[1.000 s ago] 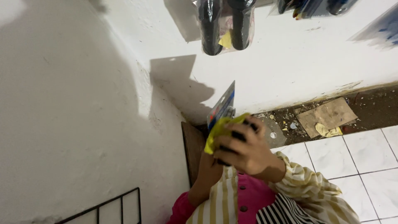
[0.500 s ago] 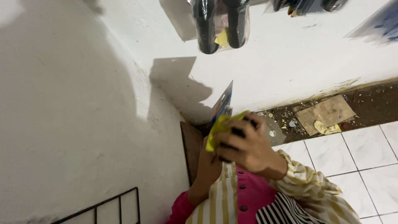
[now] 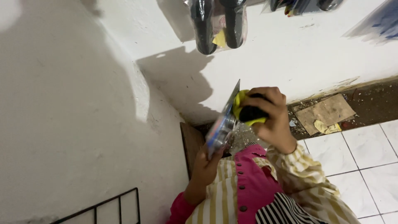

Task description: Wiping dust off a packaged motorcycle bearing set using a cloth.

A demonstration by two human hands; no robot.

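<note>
My left hand (image 3: 206,166) grips the lower edge of a flat carded package (image 3: 222,122), seen edge-on with a clear plastic blister on its face. My right hand (image 3: 271,118) is closed around a yellow and black object (image 3: 247,108) held against the top of that package. Both hands are raised in front of my chest, over my striped yellow and pink sleeves (image 3: 298,174). What lies inside the blister is too blurred to tell.
White walls meet in a corner behind the hands. Bagged black items (image 3: 217,25) hang on the wall above. A black wire rack (image 3: 103,207) shows at the bottom left. White floor tiles (image 3: 365,166), a cardboard scrap (image 3: 327,113) and dirt lie at right.
The package has tilted and swung slightly, and my right hand has shifted up and right on the yellow and black object. The view has drifted a little.
</note>
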